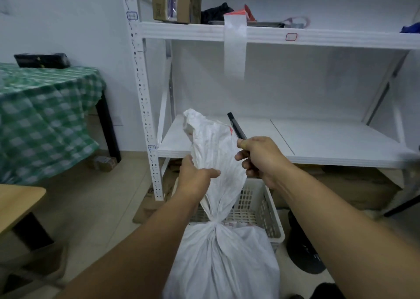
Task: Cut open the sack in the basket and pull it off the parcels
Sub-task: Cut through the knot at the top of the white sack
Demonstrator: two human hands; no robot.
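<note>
Far left: table point(45, 107) under a green checked cloth, black box point(42, 60) on top by the wall. Corner of a wooden desk point(18, 203) below it, near edge of view.

White rack point(142, 94) dead ahead. Carton point(176, 1) on the top shelf, and a white strip point(235, 48) hangs down from that shelf's front edge.

Left hand point(195, 176) grips the sack point(222, 260) on its loose neck, above the knot point(214, 222). The thumb lies across the front and the fingers are hidden behind the fabric. The neck is held up, with its crumpled top reaching the lower shelf's level.

The sack is white and tied. Its full body sits in the basket point(256, 205), on the floor in front of the rack, and bulges toward the camera.

Right hand point(261, 160) is just right of the neck, fingers curled round a slim black cutter point(236, 126). The tip points up and away, close beside the upper neck. Can't tell if it touches the fabric or if a blade is out.

Right of the basket: dark round item point(304, 248) on the floor, and flat cardboard point(354, 189) under the lower shelf.
</note>
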